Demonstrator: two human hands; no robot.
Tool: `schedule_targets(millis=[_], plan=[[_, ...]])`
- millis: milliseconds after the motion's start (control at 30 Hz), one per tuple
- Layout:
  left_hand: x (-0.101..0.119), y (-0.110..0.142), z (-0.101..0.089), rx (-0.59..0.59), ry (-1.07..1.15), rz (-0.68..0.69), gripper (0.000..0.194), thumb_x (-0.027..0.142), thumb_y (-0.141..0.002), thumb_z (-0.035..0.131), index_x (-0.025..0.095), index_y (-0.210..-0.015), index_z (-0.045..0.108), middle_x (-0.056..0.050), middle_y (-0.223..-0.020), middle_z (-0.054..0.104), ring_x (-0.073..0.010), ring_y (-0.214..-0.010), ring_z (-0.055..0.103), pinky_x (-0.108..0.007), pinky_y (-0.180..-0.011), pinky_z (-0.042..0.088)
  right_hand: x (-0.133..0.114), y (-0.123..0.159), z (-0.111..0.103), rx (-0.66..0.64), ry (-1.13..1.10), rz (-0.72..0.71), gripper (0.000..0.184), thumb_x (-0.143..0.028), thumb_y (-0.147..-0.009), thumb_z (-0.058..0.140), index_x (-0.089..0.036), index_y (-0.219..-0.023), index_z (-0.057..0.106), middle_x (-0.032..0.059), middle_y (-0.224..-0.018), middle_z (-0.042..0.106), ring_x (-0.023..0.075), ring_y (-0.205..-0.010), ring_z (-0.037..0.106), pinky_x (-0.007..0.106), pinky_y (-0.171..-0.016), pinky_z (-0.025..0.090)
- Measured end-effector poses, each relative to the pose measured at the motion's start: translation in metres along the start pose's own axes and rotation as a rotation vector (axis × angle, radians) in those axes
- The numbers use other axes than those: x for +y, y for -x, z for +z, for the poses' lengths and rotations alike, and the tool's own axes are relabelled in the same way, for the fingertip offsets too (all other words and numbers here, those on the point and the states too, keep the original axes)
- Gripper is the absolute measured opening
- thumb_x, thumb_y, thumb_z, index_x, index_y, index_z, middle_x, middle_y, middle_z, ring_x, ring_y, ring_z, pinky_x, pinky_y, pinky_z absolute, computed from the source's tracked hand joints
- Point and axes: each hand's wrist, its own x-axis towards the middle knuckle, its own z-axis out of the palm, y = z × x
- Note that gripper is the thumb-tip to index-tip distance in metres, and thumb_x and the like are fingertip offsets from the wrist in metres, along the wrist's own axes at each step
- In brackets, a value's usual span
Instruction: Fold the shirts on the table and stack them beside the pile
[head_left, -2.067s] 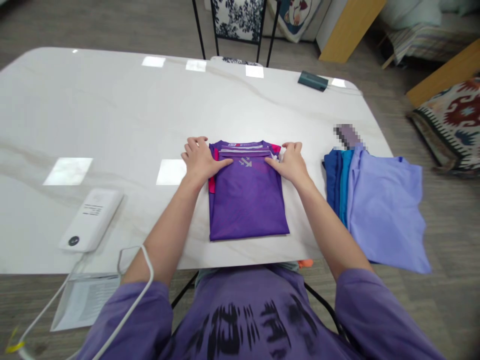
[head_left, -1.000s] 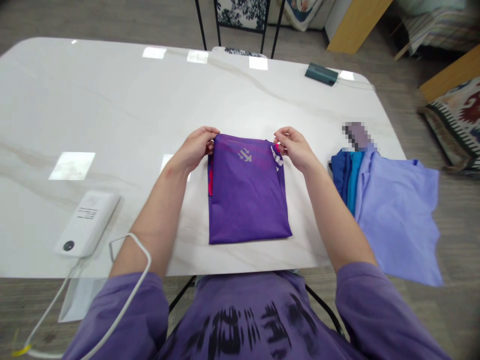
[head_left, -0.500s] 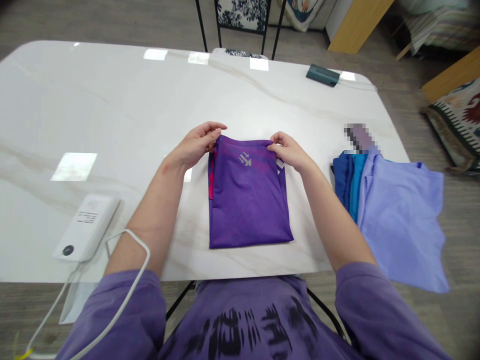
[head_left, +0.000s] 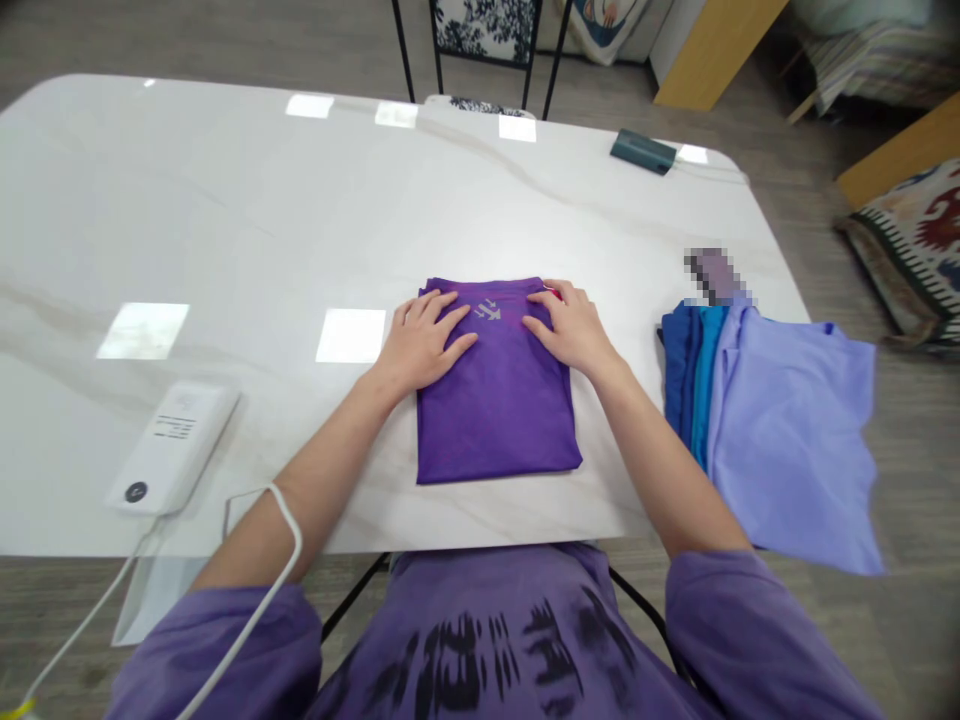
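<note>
A purple shirt [head_left: 499, 420], folded into a near square, lies flat on the white marbled table [head_left: 247, 210] in front of me. A grey print shows near its far edge. My left hand [head_left: 421, 345] rests on its upper left part, fingers spread over the cloth. On the upper right part lies my right hand [head_left: 566, 325], its fingers apart and flat as well. A bit of red cloth peeks out beside the right fingers. Neither hand grips the fabric.
Blue, teal and lavender clothes [head_left: 791, 430] hang over the table's right edge, beside a blurred-out phone-like object [head_left: 716, 275]. A white power bank [head_left: 176, 445] with a cable [head_left: 289, 530] lies left, the cable crossing my left forearm. A dark green case [head_left: 643, 151] sits far right.
Both hands have let go of the shirt's far edge and now lie flat on top of it. The red and white side parts are mostly covered now.
</note>
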Motion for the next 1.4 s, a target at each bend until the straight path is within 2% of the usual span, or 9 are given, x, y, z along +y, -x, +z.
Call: schedule_targets(millis=[200, 300, 500, 667, 867, 967, 1067, 1233, 1400], plan=[[-0.02, 0.018, -0.002, 0.285, -0.012, -0.333, 0.07, 0.072, -0.107, 0.053, 0.027, -0.16, 0.064, -0.022, -0.169, 0.052, -0.0446, -0.155, 0.049, -0.064, -0.13, 0.041, 0.011, 0.029, 0.002, 0.229, 0.026, 0.325, 0.065, -0.064, -0.107, 0.061, -0.017, -0.152, 0.064, 0.0233, -0.151, 0.061, 0.0414, -0.135, 0.063, 0.06, -0.117, 0.055], [-0.03, 0.011, -0.009, 0.292, 0.001, -0.502, 0.071, 0.083, -0.101, 0.055, 0.023, -0.135, 0.071, -0.024, -0.145, 0.066, -0.0461, -0.139, 0.06, -0.066, -0.124, 0.045, 0.02, 0.032, -0.002, 0.158, -0.002, 0.453, 0.071, -0.08, -0.1, 0.064, -0.017, -0.131, 0.072, 0.0228, -0.136, 0.068, 0.0397, -0.119, 0.07, 0.057, -0.108, 0.06], [-0.019, -0.008, -0.003, 0.086, 0.043, -0.501, 0.054, 0.075, -0.091, 0.071, 0.023, -0.104, 0.068, -0.018, -0.119, 0.075, -0.0381, -0.117, 0.069, -0.054, -0.111, 0.054, 0.006, 0.019, 0.002, -0.031, -0.158, 0.295, 0.032, -0.054, -0.096, 0.077, -0.025, -0.108, 0.071, 0.0077, -0.109, 0.078, 0.0288, -0.102, 0.072, 0.044, -0.1, 0.059], [0.015, 0.01, -0.009, 0.249, 0.216, -0.344, 0.041, 0.06, -0.098, 0.067, 0.025, -0.117, 0.059, -0.005, -0.11, 0.075, -0.0225, -0.096, 0.068, -0.041, -0.1, 0.061, -0.005, 0.046, -0.006, 0.131, -0.517, 0.132, 0.028, -0.052, -0.106, 0.065, -0.027, -0.118, 0.059, -0.0001, -0.107, 0.074, 0.0198, -0.093, 0.067, 0.036, -0.098, 0.058], [0.101, 0.029, -0.038, 0.639, 0.744, -0.026, 0.087, 0.085, -0.067, 0.092, 0.036, -0.131, 0.059, 0.003, -0.106, 0.071, -0.0189, -0.089, 0.068, -0.062, -0.11, 0.063, -0.022, 0.154, -0.085, 0.323, -0.945, 0.043, 0.052, -0.073, -0.103, 0.071, -0.029, -0.124, 0.05, 0.0021, -0.125, 0.073, 0.0197, -0.111, 0.07, 0.031, -0.091, 0.064], [0.178, 0.032, -0.057, 0.616, 0.926, 0.226, 0.102, 0.084, -0.055, 0.099, 0.038, -0.139, 0.063, 0.002, -0.122, 0.066, -0.0287, -0.121, 0.072, -0.071, -0.125, 0.048, -0.026, 0.226, -0.149, 0.388, -0.982, 0.069, 0.06, -0.075, -0.1, 0.076, -0.031, -0.13, 0.051, 0.0026, -0.122, 0.072, 0.021, -0.107, 0.073, 0.032, -0.085, 0.067], [0.264, 0.014, -0.064, 0.527, 1.02, 0.435, 0.106, 0.083, -0.062, 0.099, 0.033, -0.146, 0.059, 0.001, -0.13, 0.059, -0.0347, -0.137, 0.069, -0.078, -0.128, 0.04, -0.002, 0.282, -0.217, 0.536, -0.862, 0.101, 0.061, -0.075, -0.1, 0.078, -0.033, -0.134, 0.051, 0.0008, -0.119, 0.071, 0.0205, -0.104, 0.075, 0.033, -0.086, 0.069], [0.37, -0.076, -0.003, 0.376, 1.125, 0.576, 0.084, 0.078, -0.093, 0.084, 0.029, -0.149, 0.045, -0.004, -0.133, 0.063, -0.0226, -0.123, 0.076, -0.061, -0.124, 0.058, 0.117, 0.302, -0.288, 0.675, -0.599, 0.163, 0.071, -0.074, -0.094, 0.085, -0.033, -0.141, 0.052, 0.0032, -0.126, 0.073, 0.0233, -0.109, 0.076, 0.043, -0.097, 0.069], [0.385, -0.145, 0.126, 0.153, 0.988, 0.253, 0.08, 0.064, -0.097, 0.083, 0.026, -0.153, 0.04, -0.01, -0.128, 0.067, -0.0263, -0.12, 0.075, -0.053, -0.118, 0.063, 0.246, 0.297, -0.262, 0.55, -0.373, 0.423, 0.091, -0.073, -0.091, 0.086, -0.026, -0.16, 0.049, 0.0132, -0.146, 0.07, 0.0323, -0.133, 0.071, 0.06, -0.119, 0.06]])
